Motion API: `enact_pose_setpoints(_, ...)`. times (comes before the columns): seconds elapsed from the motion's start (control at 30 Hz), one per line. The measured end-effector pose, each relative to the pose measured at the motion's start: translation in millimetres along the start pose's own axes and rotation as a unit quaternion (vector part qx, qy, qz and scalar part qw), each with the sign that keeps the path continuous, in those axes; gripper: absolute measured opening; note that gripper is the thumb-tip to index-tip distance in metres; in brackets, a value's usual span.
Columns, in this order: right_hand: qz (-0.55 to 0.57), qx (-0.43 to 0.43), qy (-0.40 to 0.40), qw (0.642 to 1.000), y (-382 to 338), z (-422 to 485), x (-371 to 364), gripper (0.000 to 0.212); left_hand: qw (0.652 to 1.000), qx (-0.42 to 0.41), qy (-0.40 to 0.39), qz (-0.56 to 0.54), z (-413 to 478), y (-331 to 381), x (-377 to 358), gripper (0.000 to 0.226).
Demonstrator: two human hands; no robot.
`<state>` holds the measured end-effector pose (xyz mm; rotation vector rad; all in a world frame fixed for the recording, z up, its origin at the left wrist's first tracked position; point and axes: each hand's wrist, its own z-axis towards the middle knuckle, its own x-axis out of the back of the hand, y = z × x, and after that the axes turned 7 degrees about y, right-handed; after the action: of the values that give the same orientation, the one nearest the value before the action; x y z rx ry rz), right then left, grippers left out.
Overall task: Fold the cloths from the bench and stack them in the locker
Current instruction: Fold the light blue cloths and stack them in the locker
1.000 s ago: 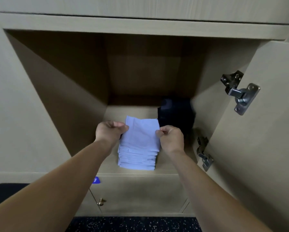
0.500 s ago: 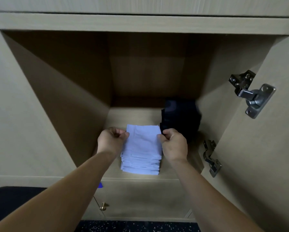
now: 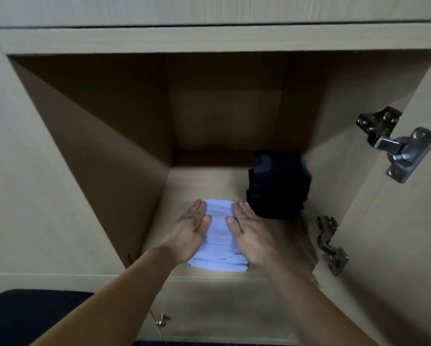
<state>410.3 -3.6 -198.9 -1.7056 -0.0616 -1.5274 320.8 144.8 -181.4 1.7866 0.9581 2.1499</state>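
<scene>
A stack of folded light blue cloths (image 3: 219, 236) sits near the front of the open locker's floor (image 3: 199, 181). My left hand (image 3: 190, 227) lies flat on the stack's left side, fingers straight. My right hand (image 3: 249, 228) lies flat on its right side, fingers straight too. Both palms press down on the top cloth. A stack of folded dark navy cloths (image 3: 278, 186) stands behind and to the right, against the locker's right wall.
The locker door (image 3: 389, 245) hangs open on the right with two metal hinges (image 3: 399, 143) sticking out. A lower cabinet with a small brass knob (image 3: 161, 320) is below. A dark bench edge (image 3: 27, 313) shows at bottom left.
Both hands have let go of the top blue cloth's corners and now lie flat on it. The cloth has settled onto the stack. The camera has moved closer.
</scene>
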Motion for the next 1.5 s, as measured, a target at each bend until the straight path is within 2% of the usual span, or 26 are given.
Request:
enact_pose_setpoints(0.13, 0.059, -0.017, 0.04, 0.997, 7.8, 0.2, -19.7, 0.057, 0.992, 0.021, 0.041, -0.114, -3.7, -9.1, -17.9, 0.055)
enact_pose_setpoints(0.27, 0.069, -0.016, 0.059, 0.996, 11.9, 2.1, -28.9, 0.056, 0.987, 0.026, 0.061, -0.144, -2.3, -14.8, -26.4, 0.053)
enact_pose_setpoints(0.47, 0.025, -0.018, 0.039, 0.999, 5.9, 4.0, -19.3, 0.055, 0.998, 0.01, 0.048, -0.04, -1.9, -10.7, -14.1, 0.056)
enact_pose_setpoints(0.6, 0.008, -0.014, 0.083, 0.996, -14.5, -5.2, 11.8, 0.048, 0.998, 0.01, 0.05, 0.045, -17.4, 0.9, 13.4, 0.058)
enact_pose_setpoints(0.7, -0.03, -0.012, 0.099, 0.995, -36.1, -23.0, 38.9, 0.052, 0.99, -0.003, 0.047, 0.134, -40.7, 15.4, 39.1, 0.06)
enact_pose_setpoints(0.83, -0.063, 0.0, 0.086, 0.994, -68.3, -56.2, 65.9, 0.052, 0.976, -0.004, 0.067, 0.208, -85.2, 39.2, 75.9, 0.054)
enact_pose_setpoints(0.93, -0.068, 0.018, 0.078, 0.994, -95.3, -85.0, 81.8, 0.044, 0.971, 0.02, 0.082, 0.224, -125.9, 47.2, 103.2, 0.05)
enact_pose_setpoints(1.07, -0.073, 0.049, 0.059, 0.994, -134.8, -128.6, 85.3, 0.051, 0.968, 0.064, 0.101, 0.222, -193.8, 41.8, 130.1, 0.043)
enact_pose_setpoints(1.2, -0.074, 0.095, 0.035, 0.992, -175.2, -178.3, 61.0, 0.055, 0.962, 0.106, 0.13, 0.213, -267.2, 23.9, 141.9, 0.053)
enact_pose_setpoints(1.37, -0.072, 0.154, 0.019, 0.985, -219.9, -238.6, 20.6, 0.045, 0.951, 0.146, 0.184, 0.199, -349.6, -12.0, 144.3, 0.052)
enact_pose_setpoints(1.5, -0.059, 0.18, -0.022, 0.982, -244.1, -277.0, -17.3, 0.045, 0.938, 0.203, 0.198, 0.198, -414.1, -44.0, 142.7, 0.054)
